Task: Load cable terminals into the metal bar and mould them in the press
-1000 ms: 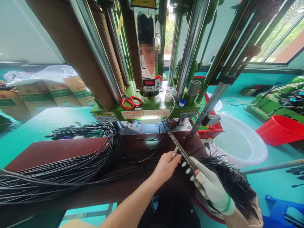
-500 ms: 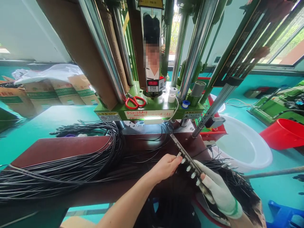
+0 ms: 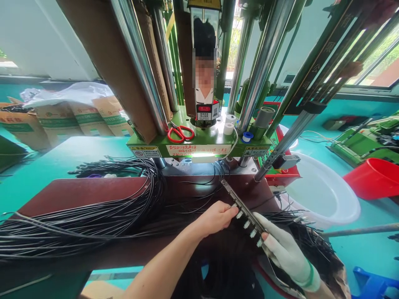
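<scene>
The bare left hand (image 3: 220,216) has its thumb and forefinger pinched on a small silvery metal connector (image 3: 235,205) at the edge of a long, narrow metal bar (image 3: 239,203). The right hand (image 3: 285,251), in a white knitted glove with a green cuff and bare at the thumb tip, grips the bar's near end. The bar slants above the dark reddish-brown tabletop (image 3: 102,189), more small connectors in a row along its lower edge.

Thick bundles of thin black cables (image 3: 93,222) sweep over the table's left part and curl up near its middle. At the right, beside the gloved hand, more black cables lie in a brown, paper-like container (image 3: 339,265).

Behind the table stands a green press with steel columns (image 3: 199,143); red-handled scissors (image 3: 181,133), a white roll (image 3: 228,128) and a blue-and-white spool (image 3: 247,137) lie on its ledge, above a lit white lamp (image 3: 204,158).

To its right, a round white plastic tub (image 3: 353,203) and a red plastic bucket (image 3: 370,178) stand on the turquoise floor (image 3: 314,120). Brown paper sacks with green bands (image 3: 59,124) line the left, and windows (image 3: 380,62) admit daylight farther back.
</scene>
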A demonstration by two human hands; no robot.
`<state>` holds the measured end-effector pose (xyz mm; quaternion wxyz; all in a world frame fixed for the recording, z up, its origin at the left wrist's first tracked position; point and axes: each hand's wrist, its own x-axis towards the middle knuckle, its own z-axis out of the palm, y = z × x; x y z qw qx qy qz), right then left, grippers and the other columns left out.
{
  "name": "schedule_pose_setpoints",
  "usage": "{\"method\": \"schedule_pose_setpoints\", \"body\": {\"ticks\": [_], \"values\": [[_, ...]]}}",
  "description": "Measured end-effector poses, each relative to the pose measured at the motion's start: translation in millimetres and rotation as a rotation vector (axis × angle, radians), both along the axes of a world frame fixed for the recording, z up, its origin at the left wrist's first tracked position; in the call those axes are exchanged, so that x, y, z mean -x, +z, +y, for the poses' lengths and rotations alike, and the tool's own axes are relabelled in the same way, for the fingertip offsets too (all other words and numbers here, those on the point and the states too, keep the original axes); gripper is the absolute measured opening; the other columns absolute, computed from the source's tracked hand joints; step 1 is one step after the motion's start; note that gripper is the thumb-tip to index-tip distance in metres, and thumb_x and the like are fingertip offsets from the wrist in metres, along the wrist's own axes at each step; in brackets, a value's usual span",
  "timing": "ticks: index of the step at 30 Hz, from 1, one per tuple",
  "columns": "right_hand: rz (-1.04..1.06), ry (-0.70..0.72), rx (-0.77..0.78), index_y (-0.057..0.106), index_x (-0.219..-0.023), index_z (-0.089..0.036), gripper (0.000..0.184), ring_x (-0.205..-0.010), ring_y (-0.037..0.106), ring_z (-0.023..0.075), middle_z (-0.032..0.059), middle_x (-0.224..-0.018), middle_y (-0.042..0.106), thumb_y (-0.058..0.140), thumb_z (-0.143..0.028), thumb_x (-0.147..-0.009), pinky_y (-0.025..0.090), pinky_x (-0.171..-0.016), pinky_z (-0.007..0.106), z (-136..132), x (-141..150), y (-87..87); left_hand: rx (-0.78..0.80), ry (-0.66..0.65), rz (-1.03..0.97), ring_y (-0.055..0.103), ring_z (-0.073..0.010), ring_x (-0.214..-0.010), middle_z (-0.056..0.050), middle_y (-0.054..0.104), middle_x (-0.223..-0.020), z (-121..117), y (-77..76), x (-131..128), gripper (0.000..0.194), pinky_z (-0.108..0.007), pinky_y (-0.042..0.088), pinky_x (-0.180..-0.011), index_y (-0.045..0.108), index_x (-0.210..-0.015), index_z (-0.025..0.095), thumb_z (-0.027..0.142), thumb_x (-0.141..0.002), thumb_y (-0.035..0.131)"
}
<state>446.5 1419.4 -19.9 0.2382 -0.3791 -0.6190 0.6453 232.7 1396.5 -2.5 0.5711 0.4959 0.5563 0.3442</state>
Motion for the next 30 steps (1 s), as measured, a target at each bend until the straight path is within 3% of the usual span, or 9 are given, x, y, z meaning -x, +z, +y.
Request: {"method": "schedule_pose_setpoints", "body": {"ticks": [4,7,9,11,18,22,25,28,30], "values": [[-0.021,-0.047,0.075,0.039,-0.129,-0.015,0.056,-0.040,0.024,0.0046,-0.0054,-0.053,0.035,0.045,-0.046,-0.083,0.014,-0.034,0.017,0,-1,0.7,0.028,-0.015,-0.074,0.030,-0.0045,-0.039,0.007,0.037,-0.043,-5,5.1,6,0.039,-0.018,0.024,-0.039,0.039,-0.052,0.017,0.048,-0.074,0.047],[-0.032,-0.098,0.099,0.038,-0.129,-0.015,0.058,-0.037,0.021,0.0034,-0.0064,-0.051,0.035,0.045,-0.047,-0.082,0.013,-0.031,0.016,1,-2,1.7,0.078,-0.012,-0.237,0.037,-0.0049,-0.041,0.008,0.045,-0.054,-13,5.5,13,0.026,-0.017,0.030,-0.038,0.048,-0.077,0.018,0.036,-0.064,0.063],[-0.038,-0.105,0.099,0.038,-0.129,-0.016,0.056,-0.035,0.020,0.0029,-0.0070,-0.049,0.035,0.044,-0.047,-0.083,0.013,-0.031,0.015,2,-3,1.0,0.078,0.084,-0.306,0.041,-0.0059,-0.041,0.006,0.050,-0.056,-19,2.2,15,0.027,-0.018,0.033,-0.039,0.048,-0.082,0.017,0.032,-0.064,0.063],[-0.041,-0.090,0.102,0.038,-0.129,-0.017,0.054,-0.035,0.020,0.0026,-0.0074,-0.048,0.035,0.043,-0.046,-0.084,0.014,-0.031,0.015,3,-4,-0.9,0.038,0.213,-0.284,0.043,-0.0066,-0.043,0.003,0.054,-0.058,-24,-1.8,15,0.020,-0.019,0.034,-0.042,0.050,-0.075,0.015,0.031,-0.067,0.059],[-0.033,-0.084,0.102,0.035,-0.130,-0.017,0.053,-0.036,0.022,0.0028,-0.0069,-0.050,0.037,0.042,-0.044,-0.085,0.014,-0.032,0.014,4,-5,-6.6,-0.269,0.396,0.222,0.042,-0.0090,-0.058,0.003,0.048,-0.063,-22,3.9,0,0.013,-0.022,0.035,-0.056,0.054,-0.070,0.017,0.030,-0.074,0.053],[-0.013,-0.077,0.079,0.035,-0.130,-0.015,0.053,-0.037,0.020,0.0032,-0.0078,-0.049,0.033,0.042,-0.042,-0.086,0.012,-0.032,0.015,2,-2,-2.4,-0.441,0.334,0.598,0.046,-0.0138,-0.073,0.001,0.050,-0.073,-15,11.3,-16,0.016,-0.026,0.036,-0.065,0.054,-0.066,0.018,0.032,-0.072,0.059],[-0.004,-0.080,0.081,0.034,-0.130,-0.014,0.054,-0.036,0.020,0.0028,-0.0078,-0.049,0.032,0.042,-0.043,-0.086,0.011,-0.032,0.015,0,-1,0.3,-0.497,0.283,0.735,0.046,-0.0166,-0.077,-0.001,0.052,-0.074,-11,13.1,-24,0.012,-0.028,0.036,-0.067,0.052,-0.064,0.018,0.025,-0.073,0.055],[-0.001,-0.087,0.096,0.035,-0.130,-0.015,0.054,-0.035,0.020,0.0022,-0.0077,-0.048,0.033,0.042,-0.043,-0.085,0.011,-0.031,0.015,1,-3,-1.5,-0.470,0.348,0.551,0.046,-0.0149,-0.073,-0.001,0.051,-0.072,-9,15.7,-21,0.009,-0.028,0.037,-0.067,0.049,-0.064,0.018,0.019,-0.073,0.050],[-0.001,-0.100,0.097,0.036,-0.130,-0.016,0.052,-0.036,0.022,0.0023,-0.0062,-0.050,0.036,0.042,-0.043,-0.085,0.012,-0.031,0.014,2,-5,-4.9,-0.362,0.422,0.189,0.048,-0.0125,-0.067,0.000,0.050,-0.068,-10,19.3,-13,0.009,-0.027,0.039,-0.064,0.046,-0.066,0.018,0.021,-0.074,0.049]]}}
